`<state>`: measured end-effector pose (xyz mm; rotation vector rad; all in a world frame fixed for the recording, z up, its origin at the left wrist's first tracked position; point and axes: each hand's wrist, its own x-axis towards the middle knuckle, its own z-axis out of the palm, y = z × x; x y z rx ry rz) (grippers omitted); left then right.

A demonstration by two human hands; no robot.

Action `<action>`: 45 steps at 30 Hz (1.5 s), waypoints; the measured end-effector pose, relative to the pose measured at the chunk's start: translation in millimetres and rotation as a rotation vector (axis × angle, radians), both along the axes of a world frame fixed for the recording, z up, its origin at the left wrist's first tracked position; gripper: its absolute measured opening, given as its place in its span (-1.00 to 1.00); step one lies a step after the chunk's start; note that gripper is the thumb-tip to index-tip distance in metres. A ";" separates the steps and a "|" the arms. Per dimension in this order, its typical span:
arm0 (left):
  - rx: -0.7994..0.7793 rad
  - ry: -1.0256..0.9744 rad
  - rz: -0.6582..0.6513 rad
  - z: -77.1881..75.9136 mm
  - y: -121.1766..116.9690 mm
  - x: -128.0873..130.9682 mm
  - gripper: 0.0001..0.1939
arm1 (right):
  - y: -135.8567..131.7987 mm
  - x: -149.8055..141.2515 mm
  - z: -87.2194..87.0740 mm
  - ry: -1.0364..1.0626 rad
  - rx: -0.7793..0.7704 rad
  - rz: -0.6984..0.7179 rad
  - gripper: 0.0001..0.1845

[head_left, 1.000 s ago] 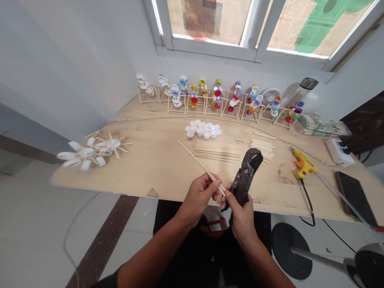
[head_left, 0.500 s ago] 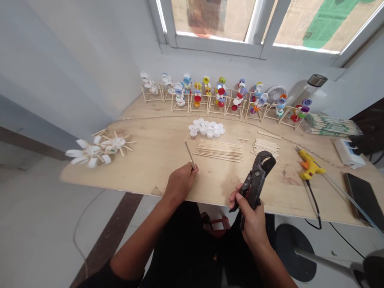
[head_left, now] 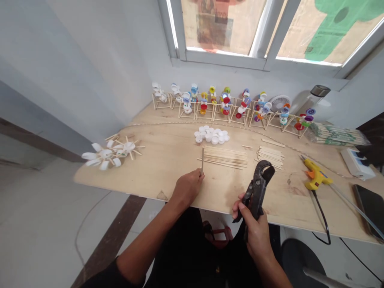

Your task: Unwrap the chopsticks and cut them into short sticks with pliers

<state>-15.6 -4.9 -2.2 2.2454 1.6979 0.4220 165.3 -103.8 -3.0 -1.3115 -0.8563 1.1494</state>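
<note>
Between the fingers of my left hand (head_left: 187, 188) a thin wooden stick (head_left: 203, 158) stands nearly upright over the table's front part. My right hand (head_left: 255, 224) is wrapped round the handles of a black pipe cutter (head_left: 258, 184), its curved jaw pointing up and slightly right. Just beyond the left hand lies a row of long wooden sticks (head_left: 225, 157). A pile of shorter sticks (head_left: 270, 157) lies behind the cutter's jaw. White bottle caps (head_left: 211, 135) are heaped behind the long sticks.
White wheels with stick spokes (head_left: 105, 153) lie at the table's left end. Small stick frames with coloured caps (head_left: 226, 106) line the back. At right are a yellow glue gun (head_left: 316, 175), a power strip (head_left: 357, 164), a phone (head_left: 367, 208) and bagged sticks (head_left: 337, 134).
My left hand has moved a little right with the stick, which now stands more upright. The view has shifted slightly. The right hand keeps its hold on the cutter.
</note>
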 end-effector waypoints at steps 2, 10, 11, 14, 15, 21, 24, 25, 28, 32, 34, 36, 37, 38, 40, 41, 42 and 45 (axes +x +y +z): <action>0.003 0.003 -0.004 -0.7 0.3 0.6 -0.80 | -0.3 -0.6 1.2 -0.029 -0.005 0.023 -0.76; -0.067 -0.099 -0.086 16.7 -0.2 -3.0 -0.81 | -4.1 14.6 7.8 -0.346 -0.066 0.208 -0.67; -0.091 -0.133 -0.120 22.9 -1.6 -4.0 -0.81 | -4.5 18.2 9.1 -0.410 -0.066 0.233 -0.68; -0.158 -0.212 -0.256 46.1 -6.6 -7.8 -0.80 | -4.6 27.0 15.4 -0.593 -0.047 0.297 -0.71; -0.171 -0.210 -0.299 54.2 -8.2 -9.2 -0.79 | -4.5 28.7 17.9 -0.646 -0.041 0.312 -0.73; -0.103 -0.077 -0.402 86.8 -10.9 -14.5 -0.79 | -6.0 25.0 24.0 -0.784 0.016 0.277 -0.72; -0.084 -0.076 -0.395 91.6 -9.0 -11.9 -0.81 | -8.9 18.4 23.2 -0.814 0.018 0.298 -0.72; -0.083 -0.074 -0.392 92.5 -8.1 -10.1 -0.82 | -9.9 16.4 23.2 -0.811 0.017 0.309 -0.72; -0.073 -0.033 -0.414 95.0 -5.2 -3.1 -0.85 | -11.6 12.1 24.8 -0.765 0.009 0.341 -0.74; -0.043 0.235 -0.537 102.8 -1.7 8.1 -0.90 | -12.1 10.4 27.5 -0.694 0.003 0.355 -0.73; -0.034 0.364 -0.599 109.2 0.1 13.4 -0.86 | -12.3 10.6 27.4 -0.675 0.005 0.359 -0.73; -0.036 0.445 -0.651 116.4 1.9 18.1 -0.83 | -12.7 11.0 25.9 -0.662 -0.002 0.365 -0.72; -0.039 0.482 -0.673 120.1 2.7 20.2 -0.82 | -13.0 11.2 24.8 -0.655 -0.009 0.365 -0.72; -0.044 0.519 -0.692 123.6 3.3 22.1 -0.80 | -13.3 11.3 23.6 -0.648 -0.016 0.360 -0.71; -0.060 0.585 -0.720 129.8 4.1 25.5 -0.79 | -13.8 11.5 21.7 -0.636 -0.027 0.348 -0.69; -0.067 0.606 -0.727 132.4 4.2 27.0 -0.79 | -14.1 11.5 21.1 -0.634 -0.031 0.344 -0.69; -0.071 0.619 -0.732 134.4 4.3 28.3 -0.79 | -14.2 11.5 20.7 -0.634 -0.035 0.342 -0.68; -0.062 0.631 -0.748 137.1 4.7 31.5 -0.78 | -14.4 11.1 20.2 -0.639 -0.050 0.338 -0.68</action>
